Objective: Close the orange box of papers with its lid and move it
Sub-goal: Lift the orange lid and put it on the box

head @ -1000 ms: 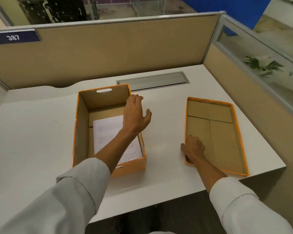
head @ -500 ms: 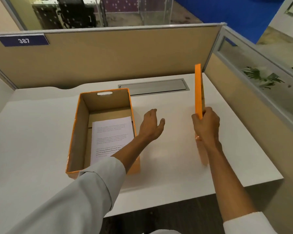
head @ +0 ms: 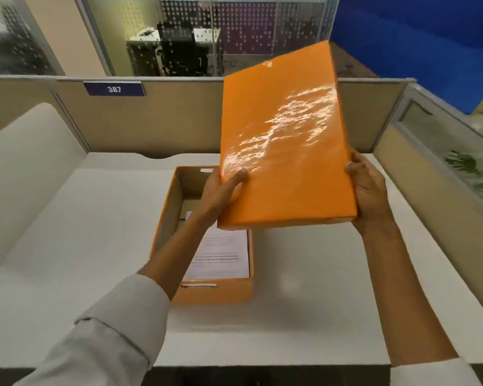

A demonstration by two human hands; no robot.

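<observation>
The orange box (head: 212, 293) stands open on the white desk (head: 304, 316), with white printed papers (head: 223, 257) lying inside. Above it and to its right I hold the glossy orange lid (head: 285, 151) in the air, top side facing me, tilted with its far end raised. My left hand (head: 221, 190) grips the lid's left edge, thumb on top. My right hand (head: 367, 185) grips its right edge. The lid hides the box's far right corner.
Beige cubicle partitions (head: 179, 121) close the desk at the back and on the right. A blue label reading 387 (head: 114, 88) sits on the back partition. A cream panel (head: 20, 168) borders the left. A plant (head: 474, 168) shows behind the right glass.
The lid went from lying upside down on the desk to standing on edge in my right hand, then turned top side up. My left hand left the box and took the lid's left edge.
</observation>
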